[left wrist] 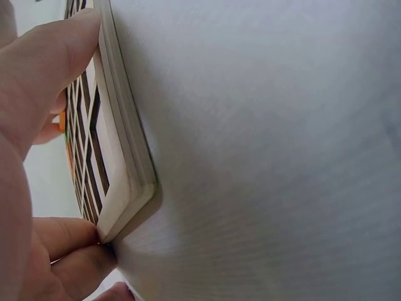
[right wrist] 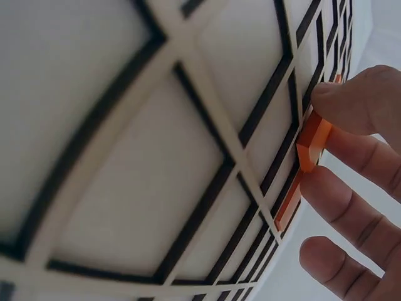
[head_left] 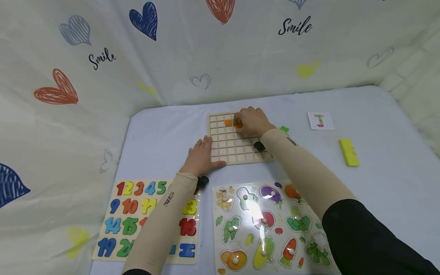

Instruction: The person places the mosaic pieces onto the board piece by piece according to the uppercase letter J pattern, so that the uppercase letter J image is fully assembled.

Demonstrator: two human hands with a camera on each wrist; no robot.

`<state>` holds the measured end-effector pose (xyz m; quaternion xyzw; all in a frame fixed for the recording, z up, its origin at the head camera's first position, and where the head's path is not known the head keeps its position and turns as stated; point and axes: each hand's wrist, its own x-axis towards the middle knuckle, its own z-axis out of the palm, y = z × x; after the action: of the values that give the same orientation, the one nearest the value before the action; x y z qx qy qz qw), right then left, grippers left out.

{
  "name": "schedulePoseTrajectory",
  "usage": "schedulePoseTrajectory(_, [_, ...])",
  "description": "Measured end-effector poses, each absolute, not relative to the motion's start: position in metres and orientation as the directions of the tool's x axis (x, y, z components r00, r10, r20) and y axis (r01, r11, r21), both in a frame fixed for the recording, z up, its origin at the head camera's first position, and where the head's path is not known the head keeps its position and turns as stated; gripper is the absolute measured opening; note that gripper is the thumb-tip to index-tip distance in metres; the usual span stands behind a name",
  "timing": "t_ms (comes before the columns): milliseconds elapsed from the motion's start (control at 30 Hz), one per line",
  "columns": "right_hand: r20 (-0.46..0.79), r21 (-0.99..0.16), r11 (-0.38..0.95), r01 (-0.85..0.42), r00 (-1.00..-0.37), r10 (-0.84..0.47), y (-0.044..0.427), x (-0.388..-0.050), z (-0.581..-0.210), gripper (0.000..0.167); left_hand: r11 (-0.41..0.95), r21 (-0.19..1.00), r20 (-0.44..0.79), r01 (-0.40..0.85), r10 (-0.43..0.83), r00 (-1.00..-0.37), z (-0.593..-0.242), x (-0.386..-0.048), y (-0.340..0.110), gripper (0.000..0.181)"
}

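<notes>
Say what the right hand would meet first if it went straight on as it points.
The right hand points left in the head view, probably at the orange tile on the grid board; a partly hidden green piece and unclear depth leave doubt.

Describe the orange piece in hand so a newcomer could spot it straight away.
On the white table, find the wooden grid board. Over its far part, the person's right hand holds a small orange piece. Unlike the orange tile lying in a grid square nearby, this one is pinched in that hand.
</notes>
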<state>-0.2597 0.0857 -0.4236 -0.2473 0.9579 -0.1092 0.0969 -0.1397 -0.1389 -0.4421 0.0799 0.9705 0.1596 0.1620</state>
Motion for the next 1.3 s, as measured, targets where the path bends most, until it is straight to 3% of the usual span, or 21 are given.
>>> schedulePoseTrajectory(367, [-0.112, -0.258, 0.844, -0.47, -0.854, -0.509, 0.082, -0.259, -0.426, 0.015, 0.942, 0.314, -0.285, 0.118, 0.212, -0.935, -0.44, -0.138, -0.137, 0.116])
schedulePoseTrajectory(733, [-0.131, -0.288, 0.847, -0.448, -0.857, -0.498, 0.086, -0.258, -0.424, 0.027, 0.942, 0.316, -0.289, 0.116, 0.212, -0.934, -0.441, -0.138, -0.137, 0.116])
schedulePoseTrajectory(1300, [-0.178, -0.262, 0.915, -0.306, -0.917, -0.358, 0.171, -0.263, -0.413, 0.033, 0.939, 0.327, -0.294, 0.104, 0.205, -0.933, -0.44, -0.136, -0.136, 0.116])
